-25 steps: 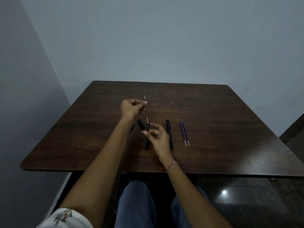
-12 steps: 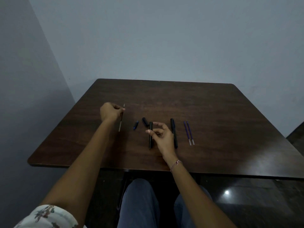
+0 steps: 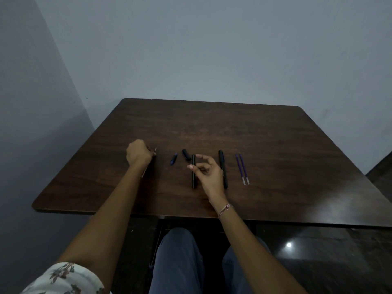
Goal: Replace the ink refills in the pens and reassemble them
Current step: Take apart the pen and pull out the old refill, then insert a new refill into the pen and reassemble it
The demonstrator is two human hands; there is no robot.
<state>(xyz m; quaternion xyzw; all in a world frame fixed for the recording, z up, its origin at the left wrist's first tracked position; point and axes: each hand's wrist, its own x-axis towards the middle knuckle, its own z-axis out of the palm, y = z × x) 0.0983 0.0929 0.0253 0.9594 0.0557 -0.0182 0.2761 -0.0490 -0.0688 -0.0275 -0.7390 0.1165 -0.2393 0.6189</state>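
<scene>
My left grip (image 3: 139, 154) pinches the thin spent refill (image 3: 155, 149), right grip (image 3: 204, 169) pinches the hollow black pen barrel (image 3: 193, 171); w/ two purple fresh refills (image 3: 242, 169) right of it unused, 2nd black pen (image 3: 223, 169) untouched — early on, I'd say.

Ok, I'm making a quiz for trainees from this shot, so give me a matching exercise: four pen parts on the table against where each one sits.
Things:
1. old refill
2. empty barrel
3. two purple refills
4. small blue piece

Places:
A. farthest right on the table
B. in the left hand
C. held by the right hand's fingers
D. lying loose between the two hands

Pairs: 1-B, 2-C, 3-A, 4-D
</scene>
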